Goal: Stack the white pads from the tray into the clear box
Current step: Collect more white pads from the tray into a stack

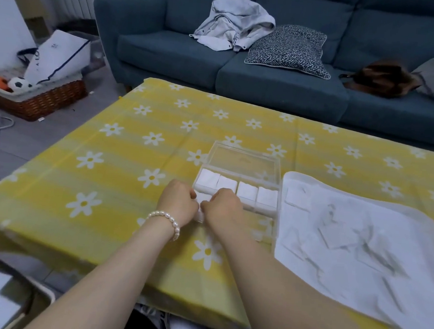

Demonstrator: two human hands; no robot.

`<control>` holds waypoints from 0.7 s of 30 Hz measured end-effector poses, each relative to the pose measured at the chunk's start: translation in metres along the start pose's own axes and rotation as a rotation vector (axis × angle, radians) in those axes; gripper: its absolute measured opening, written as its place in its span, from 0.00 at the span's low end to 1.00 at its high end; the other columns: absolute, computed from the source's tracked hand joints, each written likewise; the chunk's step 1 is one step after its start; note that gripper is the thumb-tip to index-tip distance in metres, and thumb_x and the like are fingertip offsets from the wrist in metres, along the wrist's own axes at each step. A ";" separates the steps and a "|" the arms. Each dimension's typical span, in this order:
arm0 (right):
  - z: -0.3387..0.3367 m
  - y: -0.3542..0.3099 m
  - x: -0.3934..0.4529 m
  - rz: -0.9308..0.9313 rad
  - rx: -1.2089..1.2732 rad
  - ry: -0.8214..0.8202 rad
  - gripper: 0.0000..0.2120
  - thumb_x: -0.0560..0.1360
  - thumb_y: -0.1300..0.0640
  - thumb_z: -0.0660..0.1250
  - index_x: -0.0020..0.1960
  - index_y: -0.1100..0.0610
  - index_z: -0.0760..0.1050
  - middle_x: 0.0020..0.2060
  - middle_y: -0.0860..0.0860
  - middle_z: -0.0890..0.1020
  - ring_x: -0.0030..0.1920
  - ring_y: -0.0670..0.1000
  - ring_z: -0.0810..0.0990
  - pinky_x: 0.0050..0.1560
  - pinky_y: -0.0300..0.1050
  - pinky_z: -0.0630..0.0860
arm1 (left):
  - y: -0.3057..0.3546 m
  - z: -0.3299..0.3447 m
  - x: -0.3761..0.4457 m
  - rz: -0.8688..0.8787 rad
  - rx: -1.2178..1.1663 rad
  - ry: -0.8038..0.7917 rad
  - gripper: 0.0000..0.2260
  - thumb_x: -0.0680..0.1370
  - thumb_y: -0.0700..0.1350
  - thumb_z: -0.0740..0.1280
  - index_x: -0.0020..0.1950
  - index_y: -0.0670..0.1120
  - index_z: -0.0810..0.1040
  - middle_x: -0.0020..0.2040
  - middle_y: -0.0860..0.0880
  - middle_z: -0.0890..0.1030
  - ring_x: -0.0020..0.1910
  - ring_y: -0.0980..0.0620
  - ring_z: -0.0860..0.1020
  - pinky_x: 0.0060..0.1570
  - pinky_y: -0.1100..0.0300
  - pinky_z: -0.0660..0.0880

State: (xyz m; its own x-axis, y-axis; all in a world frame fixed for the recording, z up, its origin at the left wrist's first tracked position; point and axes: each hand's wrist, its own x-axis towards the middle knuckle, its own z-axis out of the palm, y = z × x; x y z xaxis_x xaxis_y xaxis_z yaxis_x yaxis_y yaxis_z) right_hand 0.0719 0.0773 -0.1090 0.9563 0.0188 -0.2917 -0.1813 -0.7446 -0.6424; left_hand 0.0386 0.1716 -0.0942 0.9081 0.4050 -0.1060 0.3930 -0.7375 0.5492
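Right now both my grips are curled at the near left corner of the clear box [237, 189]. My left hand [180, 203], with a pearl bracelet [167, 221] on its wrist, and my right hand [224, 207] sit knuckle to knuckle, fingers bent down onto a white pad [203, 198] showing in the gap between them; I seem to pinch it from both sides, though the fingertips are hidden. Just beyond my knuckles, four stacks of white pads stand side by side in the box's far row, touching one another. The box's lid stands open behind them. Just beside the box on the right lies the white tray [297, 176], heaped with loose pads too blurred to count. Everything rests on the tabletop's yellow daisy-print cloth [108, 162]. Beyond it stands a blue sofa [167, 50] carrying one patterned cushion [288, 50].
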 end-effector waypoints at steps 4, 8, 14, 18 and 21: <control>-0.012 -0.001 -0.011 -0.090 -0.019 0.009 0.10 0.72 0.55 0.64 0.51 0.59 0.76 0.49 0.55 0.81 0.52 0.57 0.78 0.48 0.46 0.76 | 0.013 -0.001 -0.002 0.060 0.202 0.043 0.09 0.73 0.42 0.64 0.50 0.43 0.81 0.59 0.40 0.74 0.59 0.40 0.70 0.57 0.57 0.66; -0.062 0.014 -0.026 -0.258 0.003 0.102 0.03 0.72 0.55 0.65 0.41 0.54 0.75 0.42 0.53 0.82 0.47 0.55 0.78 0.42 0.44 0.71 | 0.043 -0.002 -0.010 0.200 0.045 0.144 0.16 0.73 0.39 0.66 0.60 0.45 0.79 0.62 0.44 0.71 0.63 0.43 0.66 0.61 0.62 0.58; -0.181 0.111 -0.051 -0.194 -0.232 0.121 0.02 0.70 0.58 0.67 0.40 0.52 0.76 0.39 0.49 0.80 0.43 0.51 0.78 0.43 0.43 0.73 | 0.109 0.036 -0.049 0.485 -0.028 -0.116 0.12 0.74 0.38 0.64 0.56 0.46 0.80 0.54 0.49 0.75 0.57 0.51 0.74 0.47 0.69 0.62; -0.247 0.178 -0.056 0.028 -0.308 0.095 0.04 0.69 0.59 0.69 0.38 0.53 0.75 0.39 0.50 0.80 0.41 0.51 0.77 0.36 0.40 0.70 | 0.141 0.076 -0.076 0.609 0.073 -0.280 0.12 0.76 0.41 0.64 0.59 0.46 0.78 0.59 0.49 0.75 0.57 0.50 0.75 0.57 0.61 0.68; -0.269 0.217 -0.053 0.165 -0.259 0.086 0.05 0.69 0.60 0.70 0.37 0.54 0.75 0.39 0.53 0.81 0.40 0.54 0.81 0.38 0.43 0.75 | 0.153 0.103 -0.091 0.659 0.141 -0.363 0.14 0.77 0.41 0.61 0.61 0.47 0.77 0.61 0.48 0.73 0.58 0.50 0.74 0.59 0.59 0.69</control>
State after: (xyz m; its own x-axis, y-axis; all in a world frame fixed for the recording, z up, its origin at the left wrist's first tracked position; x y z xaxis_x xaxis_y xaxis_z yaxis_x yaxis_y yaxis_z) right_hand 0.0436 -0.2646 -0.0424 0.9366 -0.1645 -0.3094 -0.2819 -0.8781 -0.3865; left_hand 0.0310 -0.0336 -0.0864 0.9420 -0.3278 -0.0720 -0.2541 -0.8368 0.4849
